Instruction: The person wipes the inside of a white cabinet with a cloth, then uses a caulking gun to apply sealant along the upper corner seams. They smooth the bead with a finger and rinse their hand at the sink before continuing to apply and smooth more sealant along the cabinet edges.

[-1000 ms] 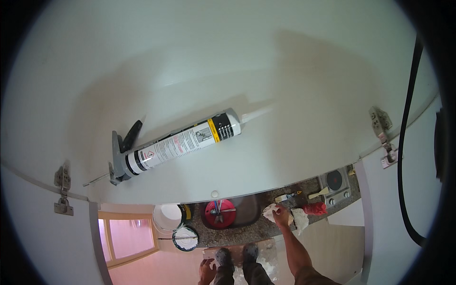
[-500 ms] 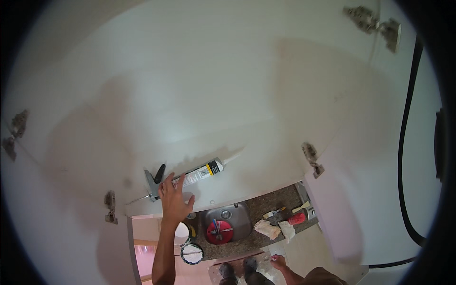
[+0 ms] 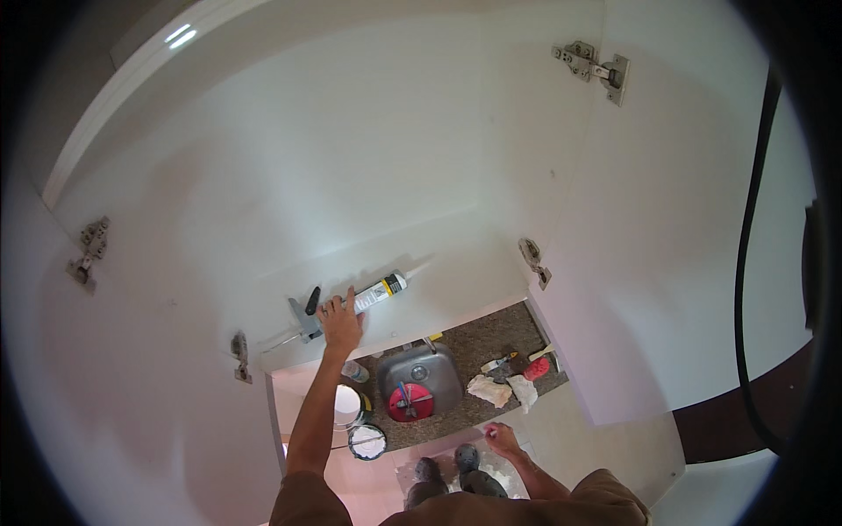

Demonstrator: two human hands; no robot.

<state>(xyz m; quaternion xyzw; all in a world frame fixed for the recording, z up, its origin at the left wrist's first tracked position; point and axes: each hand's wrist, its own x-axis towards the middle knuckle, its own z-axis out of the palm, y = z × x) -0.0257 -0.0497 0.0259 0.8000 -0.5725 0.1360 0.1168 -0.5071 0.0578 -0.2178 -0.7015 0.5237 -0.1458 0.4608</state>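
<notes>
My left hand [image 3: 340,328] reaches into the white cabinet, its fingers over the body of a caulking gun [image 3: 310,324]. Loaded in the gun is a white sealant cartridge [image 3: 377,294] with a yellow and black band, and its pale nozzle points up and to the right. The gun lies along the cabinet's bottom panel [image 3: 456,263], with a grey frame, a black handle and a thin rod on the left side. Down by my right side, in front of the counter, my right hand [image 3: 502,440] has curled fingers. What they hold, if anything, is too small to make out.
Below is a granite counter [image 3: 456,408] with a steel sink [image 3: 443,368] holding a red bowl [image 3: 421,405] of tools. Two buckets [image 3: 367,442] stand left; cloths [image 3: 488,391], a brush and a red item lie right. Metal hinges [image 3: 533,261] stick out; a black cable [image 3: 744,263] hangs right.
The view has shifted, showing more of the cabinet's upper edge and my body. My left hand's fingers are closer together on the caulking gun. My right hand remains low beside me.
</notes>
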